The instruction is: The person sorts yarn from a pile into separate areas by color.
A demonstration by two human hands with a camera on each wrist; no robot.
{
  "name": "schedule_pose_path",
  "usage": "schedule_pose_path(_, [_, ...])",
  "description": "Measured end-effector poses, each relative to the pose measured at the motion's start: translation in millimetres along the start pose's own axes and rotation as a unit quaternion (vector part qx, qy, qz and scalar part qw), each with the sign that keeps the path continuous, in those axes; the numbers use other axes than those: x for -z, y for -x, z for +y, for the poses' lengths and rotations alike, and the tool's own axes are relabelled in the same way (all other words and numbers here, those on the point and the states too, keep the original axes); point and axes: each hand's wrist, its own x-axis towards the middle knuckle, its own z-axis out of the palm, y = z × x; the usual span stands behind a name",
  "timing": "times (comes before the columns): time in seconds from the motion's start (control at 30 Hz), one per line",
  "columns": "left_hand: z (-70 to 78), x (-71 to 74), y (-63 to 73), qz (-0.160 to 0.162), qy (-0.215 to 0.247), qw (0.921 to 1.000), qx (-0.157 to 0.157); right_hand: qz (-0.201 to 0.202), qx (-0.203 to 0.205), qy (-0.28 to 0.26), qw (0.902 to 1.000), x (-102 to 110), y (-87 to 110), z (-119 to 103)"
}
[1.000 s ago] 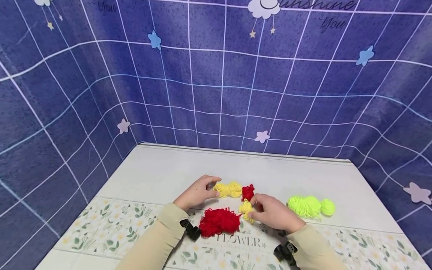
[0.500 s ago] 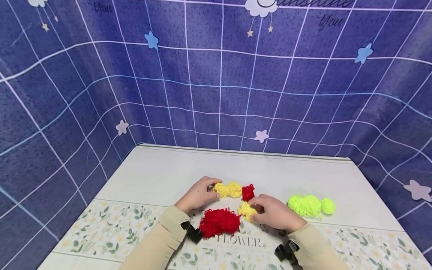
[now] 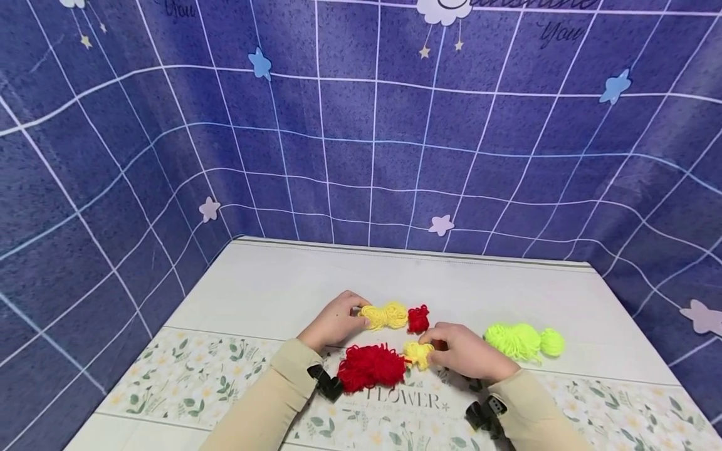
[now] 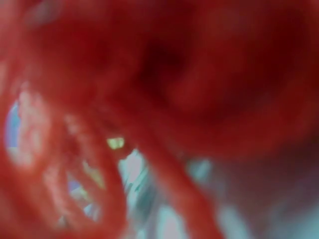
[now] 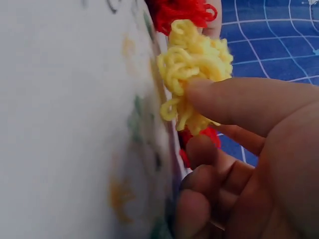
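In the head view, my left hand (image 3: 336,321) holds the left end of a yellow yarn bundle (image 3: 389,315), thumb and fingers on either side. A small red yarn bundle (image 3: 418,319) lies at that bundle's right end. My right hand (image 3: 468,352) pinches a small yellow yarn bundle (image 3: 418,354) just below it; in the right wrist view, the thumb presses on the looped yellow strands (image 5: 192,59). Nearer my body, beside the left wrist, lies a large red yarn bundle (image 3: 372,367). Its blurred red strands (image 4: 224,74) fill most of the left wrist view.
To the right lie a bright green yarn bundle (image 3: 513,341) and a small green yarn ball (image 3: 552,342), side by side. The white table (image 3: 282,275) has a flower-print band across it. A blue gridded curtain (image 3: 350,156) stands behind and at both sides.
The small yellow bundle has turned under my right hand and now looks more compact. My left fingers have drawn in closer around the end of the larger yellow bundle. The head view has shifted slightly.
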Motion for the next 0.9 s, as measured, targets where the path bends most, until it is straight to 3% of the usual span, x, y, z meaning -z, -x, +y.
schedule_pose_path(0.17, [-1.7, -1.0, -0.8, 0.005, -0.010, 0.9999, -0.008, 0.049, 0.024, 0.019, 0.9983, 13, -6.1, -7])
schedule_pose_path(0.37, [-2.0, -2.5, -0.4, 0.011, -0.005, 0.9999, -0.006, 0.103, 0.032, 0.052, 0.9928, 40, -28.2, -13])
schedule_pose_path(0.63, [-3.0, -4.7, 0.2, 0.013, -0.001, 0.9999, -0.003, 0.104, 0.011, 0.094, 0.9900, 72, -68.8, -8])
schedule_pose_path(0.9, [-1.6, -4.3, -0.4, 0.019, -0.004, 0.9998, -0.005, 0.094, -0.034, 0.126, 0.9870, 70, -107.2, 13])
